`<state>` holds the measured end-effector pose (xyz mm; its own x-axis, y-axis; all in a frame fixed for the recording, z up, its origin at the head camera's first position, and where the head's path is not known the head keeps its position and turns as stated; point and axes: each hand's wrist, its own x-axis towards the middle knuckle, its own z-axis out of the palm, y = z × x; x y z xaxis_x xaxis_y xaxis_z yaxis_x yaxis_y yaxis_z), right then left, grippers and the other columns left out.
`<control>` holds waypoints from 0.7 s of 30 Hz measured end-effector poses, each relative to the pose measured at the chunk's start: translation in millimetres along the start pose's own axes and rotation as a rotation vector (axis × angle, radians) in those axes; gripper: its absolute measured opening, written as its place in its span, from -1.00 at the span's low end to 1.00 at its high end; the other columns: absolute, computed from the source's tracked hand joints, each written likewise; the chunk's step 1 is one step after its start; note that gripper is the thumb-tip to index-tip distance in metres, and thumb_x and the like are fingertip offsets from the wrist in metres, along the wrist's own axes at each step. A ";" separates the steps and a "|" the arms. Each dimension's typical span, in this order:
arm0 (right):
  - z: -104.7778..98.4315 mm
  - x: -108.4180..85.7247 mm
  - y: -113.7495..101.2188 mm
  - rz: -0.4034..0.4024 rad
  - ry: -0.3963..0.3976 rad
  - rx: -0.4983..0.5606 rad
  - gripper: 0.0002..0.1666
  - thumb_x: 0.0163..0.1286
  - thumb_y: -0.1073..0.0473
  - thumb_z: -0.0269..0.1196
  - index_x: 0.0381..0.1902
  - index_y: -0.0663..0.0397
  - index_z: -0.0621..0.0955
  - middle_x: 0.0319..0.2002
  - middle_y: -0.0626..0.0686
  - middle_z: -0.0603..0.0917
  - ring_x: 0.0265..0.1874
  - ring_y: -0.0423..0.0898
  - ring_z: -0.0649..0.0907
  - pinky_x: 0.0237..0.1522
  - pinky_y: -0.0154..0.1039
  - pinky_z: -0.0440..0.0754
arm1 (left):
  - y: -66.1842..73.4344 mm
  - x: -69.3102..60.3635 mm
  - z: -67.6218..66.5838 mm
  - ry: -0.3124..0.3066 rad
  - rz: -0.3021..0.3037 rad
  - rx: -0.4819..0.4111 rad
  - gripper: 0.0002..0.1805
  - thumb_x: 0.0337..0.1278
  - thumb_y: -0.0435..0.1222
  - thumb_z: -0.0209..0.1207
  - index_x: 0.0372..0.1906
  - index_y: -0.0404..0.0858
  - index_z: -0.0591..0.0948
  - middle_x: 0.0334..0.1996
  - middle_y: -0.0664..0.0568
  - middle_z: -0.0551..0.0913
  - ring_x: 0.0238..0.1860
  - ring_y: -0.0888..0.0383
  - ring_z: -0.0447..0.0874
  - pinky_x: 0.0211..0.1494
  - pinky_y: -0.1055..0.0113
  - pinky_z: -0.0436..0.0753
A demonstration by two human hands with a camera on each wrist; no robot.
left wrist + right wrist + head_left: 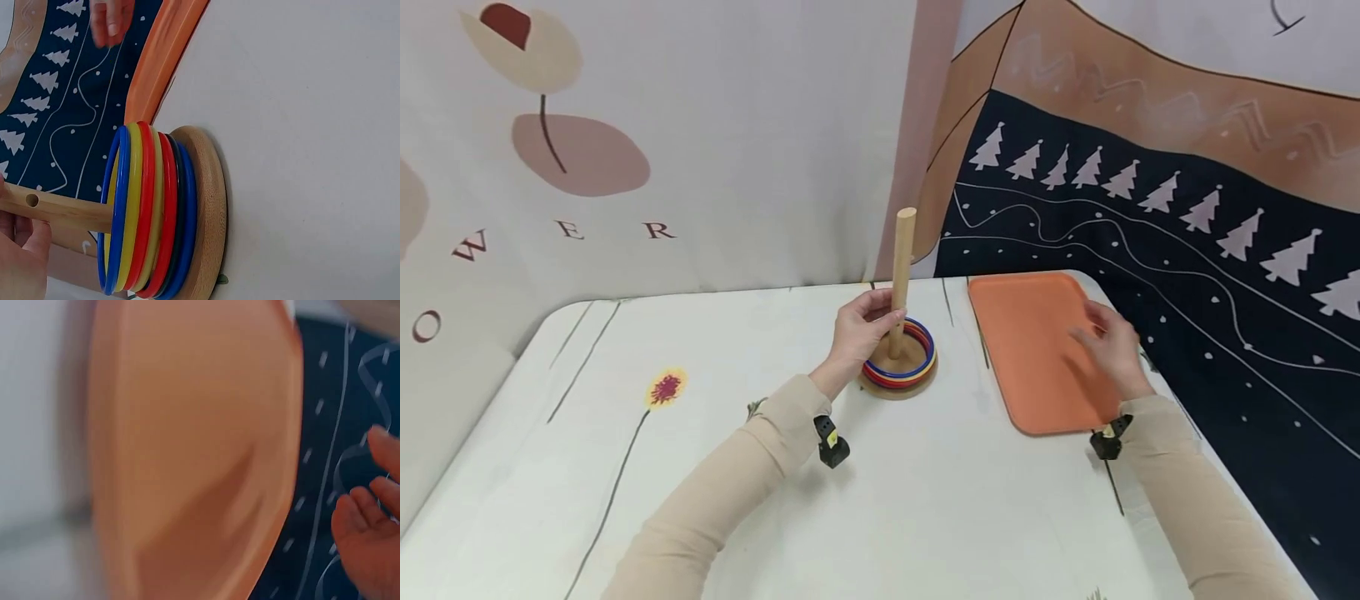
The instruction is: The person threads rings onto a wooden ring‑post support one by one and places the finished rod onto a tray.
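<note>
My left hand (854, 335) grips an upright wooden peg (903, 262), thumb on one side and fingers on the other. In the left wrist view a hole shows in the peg near that hand (22, 259). Around the peg's foot lies a stack of several plastic rings (148, 206), coloured blue, yellow, red and dark green, on a round wooden base (211, 206). Over the right side of an orange tray (1022, 342), my right hand (1114, 348) hovers with relaxed, spread fingers and holds nothing. The right wrist view shows that hand (369, 550) apart from the tray.
The ring stand and tray are on a table with a white flower-patterned cloth (760, 333). A pale printed curtain (760, 150) hangs behind. Dark blue fabric with white trees (1075, 217) rises behind and to the right of the tray.
</note>
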<state>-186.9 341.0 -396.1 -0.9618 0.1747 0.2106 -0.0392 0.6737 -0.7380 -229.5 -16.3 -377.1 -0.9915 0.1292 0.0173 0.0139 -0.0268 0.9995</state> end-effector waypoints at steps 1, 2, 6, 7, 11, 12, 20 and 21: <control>-5.6 -0.2 6.1 0.021 0.033 -0.041 -0.41 0.28 0.39 0.20 0.24 0.48 0.32 0.19 0.46 0.38 0.19 0.34 0.39 0.20 0.13 0.41 | 0.0 0.2 0.6 0.005 0.003 0.004 -0.63 0.10 -0.31 0.27 0.04 -0.29 0.57 -0.02 -0.15 0.62 0.00 0.04 0.60 0.13 0.25 0.59; -10.8 -1.0 11.8 0.052 0.043 -0.085 -0.42 0.29 0.39 0.19 0.23 0.48 0.33 0.18 0.47 0.39 0.17 0.35 0.41 0.17 0.14 0.43 | 0.1 0.4 1.0 0.011 0.007 0.010 -0.64 0.09 -0.32 0.28 0.03 -0.29 0.57 -0.03 -0.15 0.63 -0.02 0.04 0.60 0.12 0.25 0.59; -23.9 -4.1 29.0 0.155 0.008 -0.165 -0.44 0.32 0.35 0.16 0.24 0.46 0.34 0.18 0.48 0.38 0.17 0.36 0.40 0.16 0.17 0.43 | -0.1 1.1 1.0 0.029 0.007 0.031 -0.64 0.08 -0.30 0.29 0.01 -0.27 0.58 -0.06 -0.13 0.64 -0.04 0.06 0.61 0.11 0.25 0.60; -25.5 -4.7 31.9 0.174 -0.007 -0.170 -0.45 0.34 0.33 0.14 0.25 0.45 0.34 0.18 0.48 0.38 0.17 0.36 0.39 0.16 0.18 0.43 | 0.1 1.0 0.9 0.032 0.008 0.034 -0.65 0.08 -0.30 0.29 0.01 -0.26 0.58 -0.06 -0.12 0.64 -0.04 0.06 0.61 0.11 0.26 0.60; -28.4 -4.7 39.6 0.241 -0.044 -0.163 -0.46 0.38 0.29 0.10 0.27 0.41 0.33 0.18 0.46 0.39 0.15 0.33 0.41 0.13 0.18 0.44 | -0.3 1.5 1.0 0.032 0.015 0.037 -0.65 0.09 -0.29 0.29 0.01 -0.25 0.58 -0.05 -0.11 0.64 -0.03 0.05 0.61 0.11 0.25 0.60; -28.5 -4.4 41.1 0.256 -0.053 -0.159 -0.47 0.39 0.28 0.09 0.27 0.41 0.33 0.17 0.45 0.40 0.14 0.32 0.42 0.12 0.17 0.45 | -0.2 1.2 1.2 0.032 0.014 0.037 -0.65 0.09 -0.29 0.29 0.01 -0.24 0.59 -0.06 -0.11 0.64 -0.03 0.06 0.61 0.11 0.26 0.60; -31.5 0.0 55.0 0.315 -0.090 -0.158 -0.48 0.42 0.25 0.03 0.27 0.40 0.33 0.17 0.43 0.42 0.10 0.28 0.42 0.13 0.15 0.44 | -1.9 1.7 2.2 0.033 0.013 0.038 -0.66 0.08 -0.29 0.29 -0.01 -0.24 0.60 -0.06 -0.12 0.65 -0.03 0.05 0.62 0.11 0.25 0.60; -32.2 0.6 56.0 0.310 -0.092 -0.162 -0.49 0.42 0.25 0.03 0.26 0.41 0.34 0.16 0.44 0.42 0.11 0.29 0.42 0.14 0.17 0.42 | -1.9 1.8 2.2 0.033 0.014 0.040 -0.66 0.08 -0.29 0.29 -0.01 -0.24 0.60 -0.07 -0.11 0.65 -0.04 0.06 0.62 0.10 0.25 0.60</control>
<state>-180.9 402.0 -416.6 -0.9419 0.3282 -0.0717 0.2948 0.7051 -0.6449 -231.1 -13.9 -378.9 -0.9948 0.0968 0.0314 0.0327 0.0115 0.9994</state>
